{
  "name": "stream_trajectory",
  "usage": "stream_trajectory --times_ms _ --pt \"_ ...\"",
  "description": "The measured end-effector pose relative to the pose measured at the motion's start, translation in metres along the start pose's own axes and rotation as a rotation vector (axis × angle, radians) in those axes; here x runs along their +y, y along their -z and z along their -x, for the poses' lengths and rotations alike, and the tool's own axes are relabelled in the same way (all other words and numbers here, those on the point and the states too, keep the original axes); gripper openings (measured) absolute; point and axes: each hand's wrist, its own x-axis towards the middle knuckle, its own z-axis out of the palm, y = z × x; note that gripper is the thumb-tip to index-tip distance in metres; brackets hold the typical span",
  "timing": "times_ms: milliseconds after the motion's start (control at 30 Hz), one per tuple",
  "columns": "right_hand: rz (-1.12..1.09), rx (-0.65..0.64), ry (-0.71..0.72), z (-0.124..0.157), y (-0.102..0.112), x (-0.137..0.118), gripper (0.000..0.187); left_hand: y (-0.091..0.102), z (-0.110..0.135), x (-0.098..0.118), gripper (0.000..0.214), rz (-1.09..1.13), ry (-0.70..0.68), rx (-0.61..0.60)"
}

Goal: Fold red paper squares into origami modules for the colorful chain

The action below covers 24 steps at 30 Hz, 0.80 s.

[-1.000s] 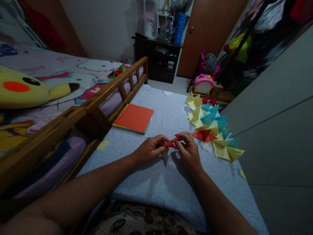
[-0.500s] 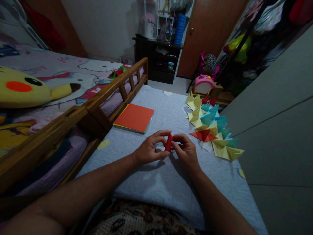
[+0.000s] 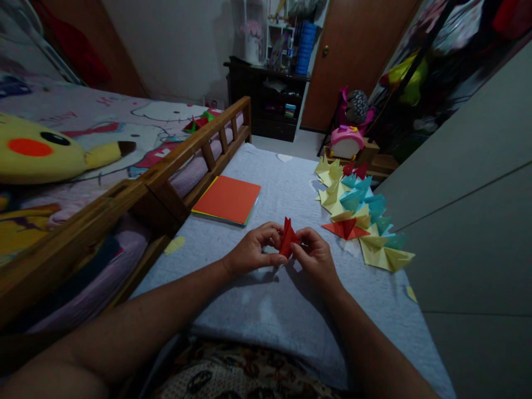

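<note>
A small folded red paper piece (image 3: 287, 238) stands upright with its point up, just above a grey-blue mattress (image 3: 270, 299). My left hand (image 3: 254, 250) pinches its left side with curled fingers. My right hand (image 3: 315, 256) pinches its right side, fingers closed. A stack of square coloured paper (image 3: 228, 200) with an orange-red sheet on top lies ahead to the left. To the right lies a row of folded paper pieces (image 3: 361, 213) in yellow, teal and red, the nearest a red one (image 3: 346, 229).
A wooden bed rail (image 3: 166, 172) runs along the left, with a yellow plush toy (image 3: 45, 152) on the bed behind it. A grey wardrobe wall (image 3: 469, 183) closes the right side. A dark cabinet (image 3: 268, 100), a door and toys stand at the far end.
The red piece went from lying flat and long between my fingers to standing upright, and now it shows a pointed, fanned top. Both hands drew slightly closer together.
</note>
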Motion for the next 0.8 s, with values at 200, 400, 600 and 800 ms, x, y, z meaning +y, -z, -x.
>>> stream_trajectory --times_ms 200,400,600,800 --pt "0.051 -0.001 0.054 0.001 0.002 -0.005 0.012 0.0 0.001 -0.004 0.024 0.101 0.064 -0.025" --pt "0.022 -0.036 0.013 0.003 0.0 0.0 0.013 -0.004 0.001 -0.004 0.023 0.161 0.089 -0.056" --pt "0.086 0.022 0.066 0.007 -0.004 0.0 0.009 -0.004 0.0 0.007 0.017 0.144 0.055 -0.086" --pt "0.163 -0.028 0.129 0.009 -0.002 -0.008 0.006 -0.003 0.0 0.01 0.018 0.054 0.059 -0.072"
